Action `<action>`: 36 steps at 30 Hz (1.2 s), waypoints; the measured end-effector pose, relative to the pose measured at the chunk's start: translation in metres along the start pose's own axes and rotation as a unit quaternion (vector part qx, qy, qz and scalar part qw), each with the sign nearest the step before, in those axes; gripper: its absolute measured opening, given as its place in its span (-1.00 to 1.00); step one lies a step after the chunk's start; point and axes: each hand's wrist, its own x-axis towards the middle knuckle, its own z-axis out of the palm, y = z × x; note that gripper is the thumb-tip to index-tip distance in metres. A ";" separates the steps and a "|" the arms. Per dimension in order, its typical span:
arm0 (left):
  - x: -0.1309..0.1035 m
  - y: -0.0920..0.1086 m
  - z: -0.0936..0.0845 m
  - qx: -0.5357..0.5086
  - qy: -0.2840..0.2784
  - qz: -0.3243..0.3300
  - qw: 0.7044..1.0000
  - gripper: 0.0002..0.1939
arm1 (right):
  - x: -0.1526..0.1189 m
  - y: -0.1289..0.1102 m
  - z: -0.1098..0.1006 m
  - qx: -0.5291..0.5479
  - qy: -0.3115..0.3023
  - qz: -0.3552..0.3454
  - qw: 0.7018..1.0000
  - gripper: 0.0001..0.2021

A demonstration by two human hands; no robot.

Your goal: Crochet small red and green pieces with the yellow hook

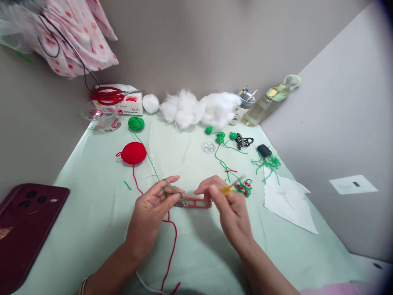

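Observation:
My left hand (156, 205) is closed in a pinch on green yarn (173, 186), which runs over its fingers from the green yarn ball (136, 123). In my right hand (227, 205) is a crochet hook (226, 190) with a yellow grip, its metal shaft pointing up and right. That hand's thumb and index finger are bent toward the left hand. Between the hands is an orange-red framed tool (198, 203), perhaps thread snips; whether it lies on the table or is held, I cannot tell. Red yarn (175, 237) passes below my left hand.
A red yarn ball (133, 153) sits left, with white stuffing (184, 108) at the back. Small green crocheted balls (220, 137), a black hair claw (244, 141) and a white cloth (287, 200) lie right. A bottle (270, 100) leans back right; red scissors (109, 96) rest on a box.

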 end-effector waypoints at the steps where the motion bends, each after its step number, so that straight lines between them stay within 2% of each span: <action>1: 0.000 0.000 0.000 -0.003 0.000 0.001 1.000 -0.66 | -0.001 -0.001 -0.002 0.009 0.008 0.007 1.000 -0.56; 5: 0.001 -0.001 -0.002 -0.011 -0.001 0.004 1.000 -0.63 | -0.008 -0.003 -0.004 0.027 0.019 -0.012 0.999 -0.41; 7: 0.000 -0.001 -0.002 -0.017 0.002 0.006 1.000 -0.62 | -0.011 -0.003 -0.001 0.030 0.016 -0.072 0.997 -0.47; 9: 0.000 -0.002 -0.002 -0.023 0.005 0.008 1.000 -0.62 | -0.013 -0.002 0.002 0.003 0.009 -0.150 0.989 -0.61; 12: 0.001 -0.002 -0.002 -0.032 0.006 0.007 0.999 -0.62 | -0.014 -0.002 0.006 -0.086 -0.003 -0.234 0.968 -0.88; 13: 0.001 -0.002 -0.001 -0.034 0.005 0.005 0.999 -0.62 | -0.014 -0.001 0.007 -0.118 -0.004 -0.248 0.961 -0.90; 17: 0.001 -0.002 0.000 -0.051 0.004 0.001 0.999 -0.62 | -0.016 0.006 0.011 -0.230 0.010 -0.319 0.919 -0.83; 21: 0.000 -0.001 0.001 -0.074 0.002 -0.006 0.997 -0.57 | -0.017 0.016 0.015 -0.284 0.012 -0.387 0.877 -0.76; 24: -0.001 0.000 -0.001 -0.096 -0.010 -0.017 0.995 -0.51 | -0.017 0.023 0.015 -0.280 0.004 -0.393 0.876 -0.65; 28: -0.001 0.003 -0.004 -0.125 -0.039 -0.044 0.990 -0.46 | -0.016 0.027 0.013 -0.218 -0.013 -0.378 0.899 -0.53; 33: 0.000 0.012 -0.005 -0.152 -0.071 -0.099 0.981 -0.44 | -0.012 0.023 0.008 -0.070 -0.046 -0.270 0.959 -0.61; 36: 0.000 0.014 -0.006 -0.163 -0.079 -0.112 0.977 -0.45 | -0.007 0.019 0.006 -0.025 -0.059 -0.222 0.973 -0.68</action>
